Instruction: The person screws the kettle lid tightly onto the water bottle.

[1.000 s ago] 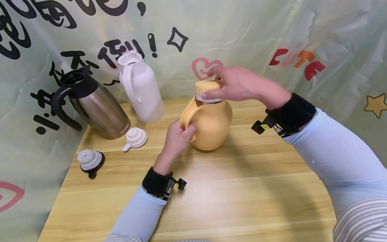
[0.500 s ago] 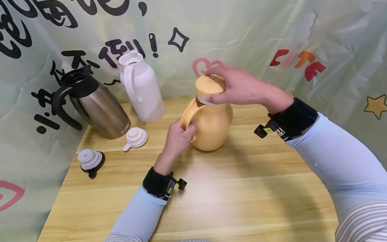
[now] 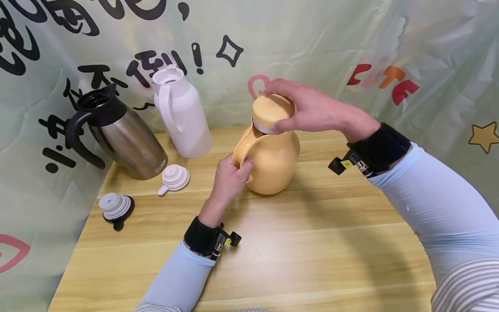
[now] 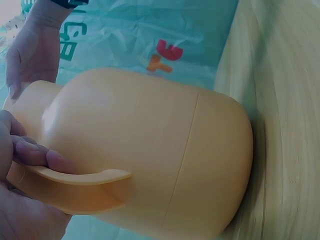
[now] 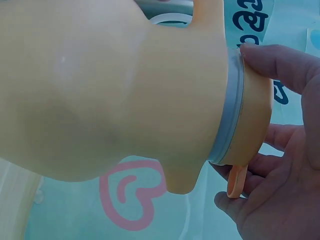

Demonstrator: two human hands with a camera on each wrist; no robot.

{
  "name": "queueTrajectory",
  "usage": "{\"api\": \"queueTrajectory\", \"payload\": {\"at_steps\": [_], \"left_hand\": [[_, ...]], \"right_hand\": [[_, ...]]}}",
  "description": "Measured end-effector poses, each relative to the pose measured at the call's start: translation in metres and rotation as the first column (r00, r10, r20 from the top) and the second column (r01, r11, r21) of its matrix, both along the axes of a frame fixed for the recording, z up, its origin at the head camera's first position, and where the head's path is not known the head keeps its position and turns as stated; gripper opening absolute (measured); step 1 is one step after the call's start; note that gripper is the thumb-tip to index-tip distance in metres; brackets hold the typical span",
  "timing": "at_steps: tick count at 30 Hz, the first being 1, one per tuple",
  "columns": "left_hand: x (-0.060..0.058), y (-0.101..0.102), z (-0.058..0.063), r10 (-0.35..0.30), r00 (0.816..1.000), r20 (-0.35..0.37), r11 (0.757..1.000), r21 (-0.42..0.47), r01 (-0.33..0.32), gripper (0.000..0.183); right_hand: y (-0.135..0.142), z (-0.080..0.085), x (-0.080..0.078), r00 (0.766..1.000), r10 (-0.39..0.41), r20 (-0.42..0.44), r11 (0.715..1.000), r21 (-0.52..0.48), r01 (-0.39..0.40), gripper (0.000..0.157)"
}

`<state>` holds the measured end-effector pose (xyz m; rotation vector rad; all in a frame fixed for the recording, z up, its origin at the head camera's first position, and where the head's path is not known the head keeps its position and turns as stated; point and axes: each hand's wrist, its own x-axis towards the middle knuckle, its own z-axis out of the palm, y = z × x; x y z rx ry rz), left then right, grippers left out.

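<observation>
A yellow-orange thermos jug (image 3: 274,162) stands on the wooden table, its handle (image 4: 85,192) gripped by my left hand (image 3: 231,175). Over its mouth, my right hand (image 3: 308,108) holds the matching lid (image 3: 272,110) by the rim, thumb on the near side and fingers round the far side. In the right wrist view a pale grey ring (image 5: 231,107) shows between the lid and the jug's neck, and a small loop (image 5: 237,181) hangs off the lid beside my fingers. The spout (image 5: 179,175) points away from the handle.
To the left stand a steel thermos jug (image 3: 130,138) with a black handle and a white thermos jug (image 3: 187,117), both without lids. A white stopper (image 3: 174,177) and a black-rimmed stopper (image 3: 116,206) lie on the table (image 3: 280,260). A printed curtain (image 3: 312,43) hangs behind.
My right hand has raised the lid slightly and turned it, tilting its top toward me. The left hand and the jug have stayed in place.
</observation>
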<state>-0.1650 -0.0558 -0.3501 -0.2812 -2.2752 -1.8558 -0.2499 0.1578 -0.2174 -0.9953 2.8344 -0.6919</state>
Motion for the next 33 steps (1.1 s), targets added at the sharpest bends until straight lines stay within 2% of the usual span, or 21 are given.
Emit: {"api": "queueTrajectory", "payload": {"at_steps": [11,15,17,19,22,25,29,31,33], "left_hand": [[0.007,0.01,0.002,0.025,0.999,-0.038,1.0,-0.001,-0.025,0.025],[0.001,0.011,-0.01,0.027,0.999,-0.023,0.999,-0.017,-0.027,0.026],[-0.002,0.01,-0.017,-0.015,1.0,0.011,1.0,-0.028,0.015,0.027],[-0.004,0.007,-0.021,-0.084,0.994,0.063,0.995,-0.044,0.087,0.028],[-0.005,0.001,-0.021,-0.233,0.966,0.114,0.969,-0.05,0.24,0.028],[-0.005,-0.001,-0.019,-0.336,0.936,0.107,0.941,-0.005,0.338,0.027],[-0.006,0.002,-0.017,-0.382,0.923,0.042,0.92,0.115,0.375,0.031],[-0.005,0.005,-0.016,-0.37,0.929,0.025,0.921,0.141,0.363,0.035],[-0.005,0.007,-0.015,-0.333,0.943,0.024,0.936,0.129,0.328,0.037]], "right_hand": [[0.003,0.001,-0.003,0.997,0.041,0.062,0.993,0.109,-0.048,0.08],[0.003,0.005,-0.004,0.993,0.076,0.088,0.988,0.127,-0.087,0.084],[0.004,0.007,-0.005,0.99,0.091,0.103,0.986,0.128,-0.104,0.084],[0.004,0.008,-0.006,0.986,0.1,0.131,0.985,0.128,-0.117,0.084],[0.006,0.01,-0.009,0.978,0.113,0.174,0.981,0.135,-0.137,0.084],[0.007,0.012,-0.012,0.969,0.129,0.21,0.976,0.145,-0.161,0.084],[0.007,0.015,-0.015,0.96,0.142,0.243,0.972,0.152,-0.182,0.081],[0.007,0.016,-0.016,0.956,0.141,0.258,0.971,0.153,-0.185,0.08],[0.006,0.017,-0.016,0.953,0.141,0.268,0.971,0.153,-0.186,0.08]]}}
